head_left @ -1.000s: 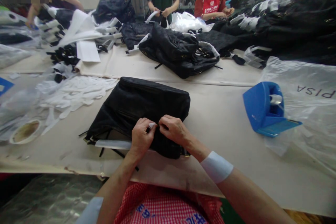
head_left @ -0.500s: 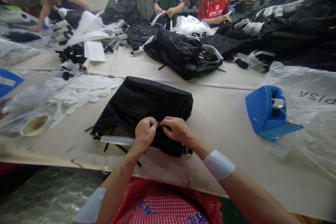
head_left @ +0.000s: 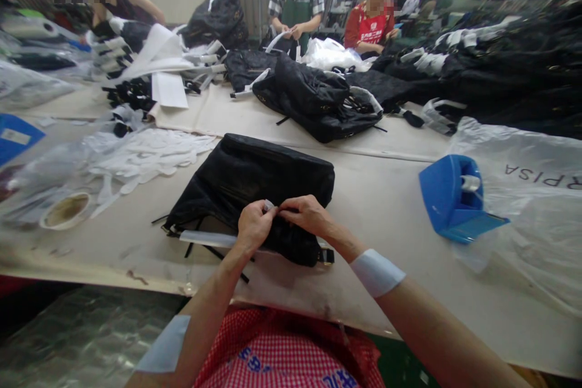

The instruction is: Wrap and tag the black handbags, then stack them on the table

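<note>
A black leather bag lies on the table in front of me. My left hand and my right hand meet at the bag's near edge. Both pinch a small white paper piece between thumbs and fingers. A long white paper-wrapped strap runs left from under my left hand. Thin black straps trail from the bag's near left corner.
A blue tape dispenser stands at the right, beside a clear plastic bag. White paper strips and a tape roll lie at the left. More black bags are piled behind. Three people work at the far side.
My hands stay pinched together on the white piece at the bag's edge. The view has shifted slightly; the bag has hardly moved.
</note>
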Demonstrator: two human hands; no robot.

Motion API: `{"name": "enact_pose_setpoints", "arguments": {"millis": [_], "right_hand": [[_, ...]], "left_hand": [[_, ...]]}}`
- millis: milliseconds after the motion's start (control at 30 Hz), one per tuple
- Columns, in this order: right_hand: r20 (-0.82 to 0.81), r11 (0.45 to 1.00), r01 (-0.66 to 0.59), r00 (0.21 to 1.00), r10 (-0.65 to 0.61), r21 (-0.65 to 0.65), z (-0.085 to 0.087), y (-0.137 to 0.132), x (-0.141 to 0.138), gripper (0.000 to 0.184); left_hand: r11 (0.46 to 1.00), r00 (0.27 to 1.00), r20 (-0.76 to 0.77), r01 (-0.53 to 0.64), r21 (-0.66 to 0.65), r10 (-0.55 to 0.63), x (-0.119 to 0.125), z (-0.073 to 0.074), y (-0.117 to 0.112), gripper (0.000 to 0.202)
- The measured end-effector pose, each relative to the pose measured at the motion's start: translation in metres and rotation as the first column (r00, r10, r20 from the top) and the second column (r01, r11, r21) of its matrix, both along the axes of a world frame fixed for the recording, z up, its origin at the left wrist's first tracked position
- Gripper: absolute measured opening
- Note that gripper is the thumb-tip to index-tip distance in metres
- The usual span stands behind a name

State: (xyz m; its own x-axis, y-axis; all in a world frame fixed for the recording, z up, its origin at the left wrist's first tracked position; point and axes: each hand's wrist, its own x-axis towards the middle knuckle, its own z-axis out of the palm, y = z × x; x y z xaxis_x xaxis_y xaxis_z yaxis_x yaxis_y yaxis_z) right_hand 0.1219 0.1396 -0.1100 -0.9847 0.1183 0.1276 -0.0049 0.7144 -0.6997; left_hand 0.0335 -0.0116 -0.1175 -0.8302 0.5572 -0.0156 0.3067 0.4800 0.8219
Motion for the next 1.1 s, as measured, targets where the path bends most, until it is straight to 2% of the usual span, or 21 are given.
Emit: {"name": "enact_pose_setpoints", "arguments": {"millis": [100,200,267,333,367,433,500,567,633,700,767,867,967,1100], "right_hand": [[0.042,0.976,0.082,0.995,-0.092,0.201,0.003,-0.009,0.0,0.014],[0.098,0.904,0.097,0.984,-0.151,0.416,0.009,-0.02,-0.001,0.014],[0.124,0.865,0.059,0.983,-0.139,0.499,0.013,-0.025,-0.003,0.014],[0.138,0.85,0.02,0.984,-0.109,0.527,0.016,-0.026,-0.004,0.015],[0.143,0.85,-0.007,0.986,-0.08,0.527,0.017,-0.024,-0.003,0.015],[0.131,0.863,-0.075,0.991,0.01,0.499,0.02,-0.017,0.001,0.014],[0.06,0.888,-0.107,0.994,0.09,0.447,0.024,-0.006,0.011,0.021],[-0.045,0.922,-0.069,0.995,0.092,0.38,0.03,0.005,0.028,0.027],[-0.12,0.948,-0.007,0.992,0.048,0.318,0.035,0.012,0.05,0.025],[-0.151,0.959,0.049,0.989,-0.006,0.28,0.036,0.011,0.073,0.026],[-0.166,0.956,0.12,0.983,-0.076,0.27,0.031,0.002,0.093,0.032],[-0.139,0.95,0.173,0.98,-0.14,0.262,0.015,-0.02,0.115,0.046],[-0.067,0.954,0.204,0.979,-0.193,0.219,-0.003,-0.036,0.122,0.053],[-0.024,0.949,0.293,0.956,-0.292,0.114,-0.017,-0.044,0.114,0.072]], "left_hand": [[1.0,1.0,0.02,0.012,0.027,-0.012,0.002,-0.003,0.001,0.023],[0.999,1.0,0.0,0.029,0.039,-0.029,0.006,-0.003,0.003,0.025],[0.996,0.997,-0.034,0.065,0.067,-0.063,0.008,-0.001,0.002,0.026],[0.988,0.993,-0.051,0.107,0.109,-0.102,0.008,0.002,-0.005,0.018],[0.983,0.991,-0.055,0.128,0.131,-0.121,0.006,0.003,-0.01,0.015],[0.973,0.985,-0.079,0.163,0.163,-0.152,0.0,0.005,-0.027,0.032],[0.966,0.97,-0.157,0.208,0.151,-0.185,-0.007,0.008,-0.046,0.038],[0.959,0.93,-0.284,0.268,0.096,-0.232,-0.013,0.01,-0.064,0.036],[0.948,0.871,-0.406,0.316,0.035,-0.275,-0.015,0.012,-0.074,0.038],[0.948,0.833,-0.475,0.319,-0.01,-0.285,-0.011,0.012,-0.073,0.044],[0.962,0.839,-0.477,0.266,-0.057,-0.26,-0.003,0.011,-0.062,0.043],[0.957,0.886,-0.363,0.271,-0.101,-0.289,0.01,0.012,-0.041,0.032],[0.945,0.906,-0.271,0.317,-0.074,-0.325,0.015,0.017,-0.036,0.03],[0.99,0.926,-0.351,0.122,-0.064,-0.137,0.008,0.022,-0.056,0.029]]}}
